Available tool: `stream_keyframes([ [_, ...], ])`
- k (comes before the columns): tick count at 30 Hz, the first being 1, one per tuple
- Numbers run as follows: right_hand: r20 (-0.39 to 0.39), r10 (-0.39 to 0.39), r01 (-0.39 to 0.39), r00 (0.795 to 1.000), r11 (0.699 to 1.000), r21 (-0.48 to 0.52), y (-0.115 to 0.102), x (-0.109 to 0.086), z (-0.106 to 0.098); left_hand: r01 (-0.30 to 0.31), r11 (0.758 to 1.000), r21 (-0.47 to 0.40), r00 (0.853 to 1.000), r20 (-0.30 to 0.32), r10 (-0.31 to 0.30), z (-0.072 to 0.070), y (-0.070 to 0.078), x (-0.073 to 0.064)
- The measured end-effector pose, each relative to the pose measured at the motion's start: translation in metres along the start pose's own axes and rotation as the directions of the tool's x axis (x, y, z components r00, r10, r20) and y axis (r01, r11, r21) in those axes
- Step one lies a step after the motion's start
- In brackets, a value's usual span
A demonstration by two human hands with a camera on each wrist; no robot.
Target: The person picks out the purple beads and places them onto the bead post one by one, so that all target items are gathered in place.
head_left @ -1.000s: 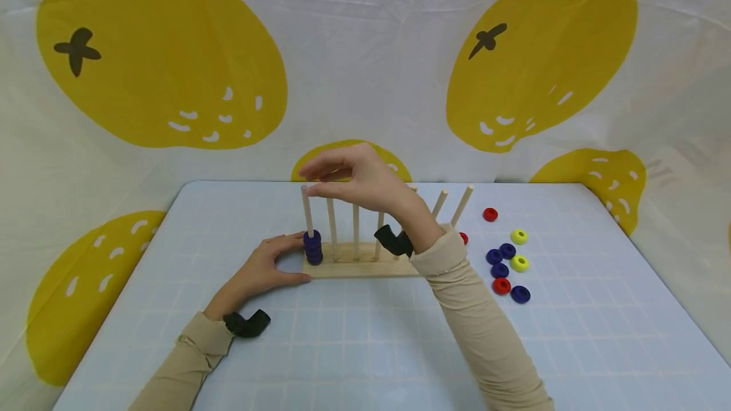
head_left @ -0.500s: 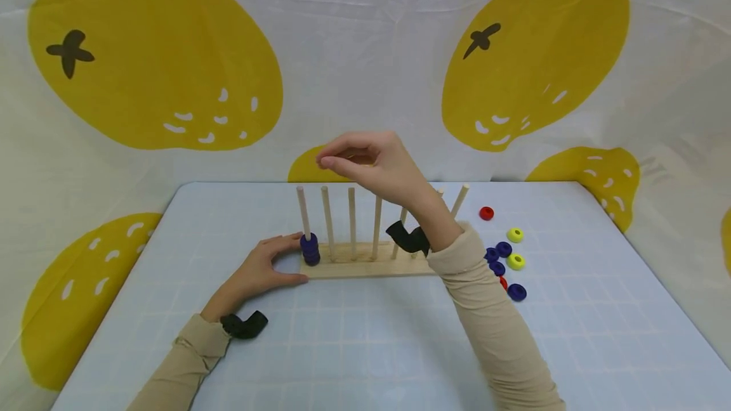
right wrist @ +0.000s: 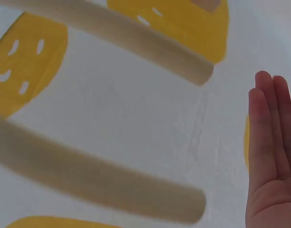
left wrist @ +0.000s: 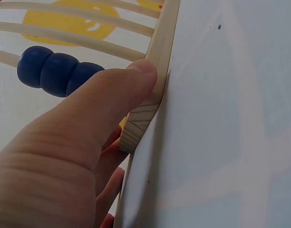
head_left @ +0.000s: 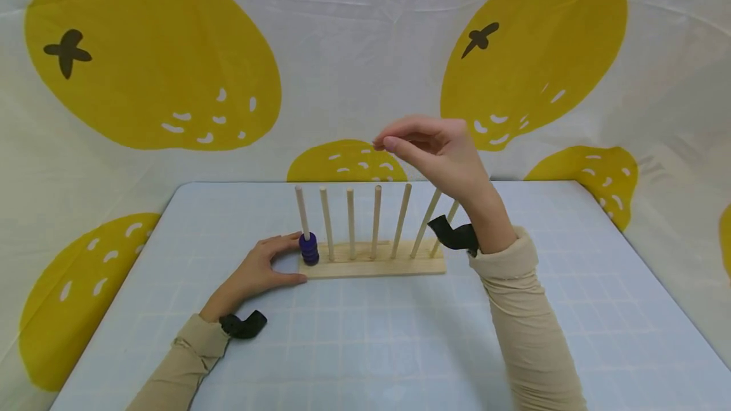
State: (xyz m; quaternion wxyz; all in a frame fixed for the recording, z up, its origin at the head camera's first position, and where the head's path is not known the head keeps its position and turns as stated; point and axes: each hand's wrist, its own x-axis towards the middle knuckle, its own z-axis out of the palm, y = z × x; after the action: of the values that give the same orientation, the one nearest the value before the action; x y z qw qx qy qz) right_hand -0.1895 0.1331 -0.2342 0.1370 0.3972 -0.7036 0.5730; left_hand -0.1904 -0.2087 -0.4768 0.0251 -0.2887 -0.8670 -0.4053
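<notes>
A wooden bead stacker (head_left: 371, 268) stands on the table, its several upright pegs in a row along a flat base. Dark blue beads (head_left: 309, 250) are stacked at the foot of the leftmost peg. My left hand (head_left: 265, 268) holds the base's left end, the thumb (left wrist: 131, 85) along the front edge and the fingers behind. My right hand (head_left: 440, 151) is in the air above the right-hand pegs, holding nothing. In the right wrist view, its fingers (right wrist: 266, 133) are extended near the ends of two pegs (right wrist: 136, 42).
The pale blue gridded table (head_left: 365, 347) extends around the stacker. Behind it hangs a white cloth (head_left: 365, 49) with large yellow lemons. My right sleeve (head_left: 531, 316) covers part of the table to the right of the stacker.
My right hand has moved right and up, away from the leftmost peg. The loose beads on the right are now hidden behind the right arm. My left hand stays at the base.
</notes>
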Motion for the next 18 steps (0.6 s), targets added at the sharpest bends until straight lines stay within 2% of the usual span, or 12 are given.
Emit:
stream_keyframes([
  [9, -0.132, -0.008, 0.006, 0.991, 1.0, -0.018, -0.008, -0.022, -0.034, 0.009, 1.0, -0.023, 1.0, 0.014, -0.009, -0.002, 0.001, 0.0],
  [13, -0.189, 0.026, -0.024, 0.982, 1.0, 0.017, -0.009, -0.037, -0.051, 0.017, 1.0, -0.022, 1.0, 0.013, -0.016, -0.002, 0.0, 0.0],
  [18, -0.249, 0.07, -0.064, 0.966, 0.997, 0.031, -0.005, -0.061, -0.075, -0.002, 1.0, -0.006, 1.0, 0.012, 0.002, -0.001, 0.0, 0.0],
])
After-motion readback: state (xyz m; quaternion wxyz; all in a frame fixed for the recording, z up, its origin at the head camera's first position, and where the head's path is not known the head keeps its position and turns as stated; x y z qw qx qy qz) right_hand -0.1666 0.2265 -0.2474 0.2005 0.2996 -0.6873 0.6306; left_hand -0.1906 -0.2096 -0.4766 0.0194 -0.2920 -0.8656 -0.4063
